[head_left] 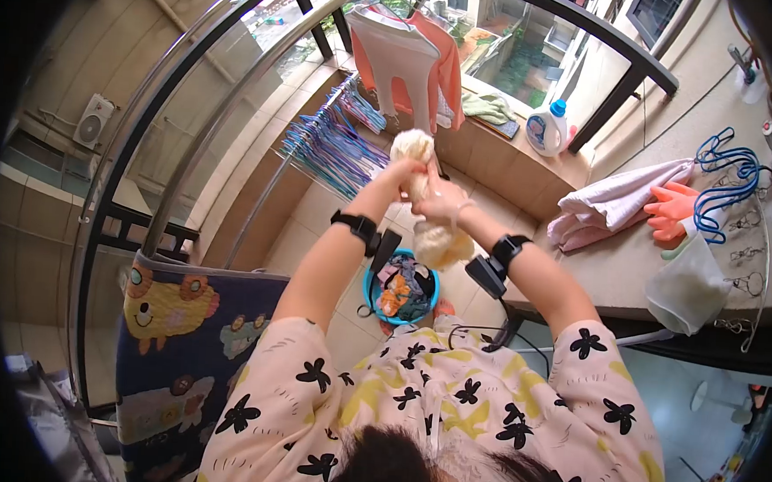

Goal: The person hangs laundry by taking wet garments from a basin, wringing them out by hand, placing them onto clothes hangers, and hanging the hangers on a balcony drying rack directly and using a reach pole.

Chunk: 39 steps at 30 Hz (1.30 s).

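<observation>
My left hand (409,178) and my right hand (441,198) are held out in front of me, close together. Both are closed round the middle of a bunched cream cloth (441,246). One end of the cloth bulges out beyond my hands, and the other hangs on the near side, over the floor. Below it stands a blue basin (436,306) on the tiles, holding dark, grey and orange clothes (398,296).
Many hangers (334,151) hang on a rail at the left, beside hanging clothes (396,54). A detergent bottle (546,129) stands on the ledge. The right counter (598,283) bears a pink towel (619,201), orange gloves (670,210) and blue hangers (725,185). A patterned mat (192,362) hangs at the lower left.
</observation>
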Each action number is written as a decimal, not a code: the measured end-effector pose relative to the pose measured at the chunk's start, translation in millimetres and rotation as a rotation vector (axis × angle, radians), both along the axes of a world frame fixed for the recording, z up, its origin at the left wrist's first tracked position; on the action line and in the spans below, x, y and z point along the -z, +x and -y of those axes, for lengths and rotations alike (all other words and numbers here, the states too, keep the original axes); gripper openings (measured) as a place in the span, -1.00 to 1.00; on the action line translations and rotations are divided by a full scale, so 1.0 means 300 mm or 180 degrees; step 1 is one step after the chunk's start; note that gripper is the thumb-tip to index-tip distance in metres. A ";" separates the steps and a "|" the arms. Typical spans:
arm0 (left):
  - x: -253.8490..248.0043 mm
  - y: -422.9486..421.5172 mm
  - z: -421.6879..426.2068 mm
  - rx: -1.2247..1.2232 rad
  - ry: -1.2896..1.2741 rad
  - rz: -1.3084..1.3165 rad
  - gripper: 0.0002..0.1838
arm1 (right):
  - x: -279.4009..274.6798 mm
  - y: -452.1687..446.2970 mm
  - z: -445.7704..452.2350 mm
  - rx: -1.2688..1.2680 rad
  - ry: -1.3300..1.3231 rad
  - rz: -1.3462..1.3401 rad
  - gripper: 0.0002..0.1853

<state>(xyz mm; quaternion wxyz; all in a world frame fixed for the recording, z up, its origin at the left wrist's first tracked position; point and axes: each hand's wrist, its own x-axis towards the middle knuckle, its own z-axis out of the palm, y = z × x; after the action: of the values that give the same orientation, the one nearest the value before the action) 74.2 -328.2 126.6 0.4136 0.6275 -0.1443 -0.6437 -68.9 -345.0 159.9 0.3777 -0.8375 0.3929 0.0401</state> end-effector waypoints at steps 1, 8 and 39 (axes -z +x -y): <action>0.026 -0.012 -0.037 -0.0095 -0.0056 -0.0152 -0.65 | 0.038 -0.015 -0.010 -0.0154 0.0028 0.0046 0.17; -0.087 0.066 -0.265 -0.0022 -0.0772 -0.1690 -0.36 | 0.114 -0.120 -0.089 0.0406 0.2851 0.1916 -0.37; -0.441 -0.051 -0.138 -0.0190 -0.1840 0.2133 -0.87 | -0.215 -0.053 -0.057 -0.1645 0.0598 0.2643 -0.77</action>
<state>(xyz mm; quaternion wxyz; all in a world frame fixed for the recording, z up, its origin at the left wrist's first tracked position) 58.7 -286.8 258.9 0.5209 0.6639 -0.4263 -0.3258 -84.7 -327.8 224.4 0.5539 -0.8151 -0.0164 -0.1692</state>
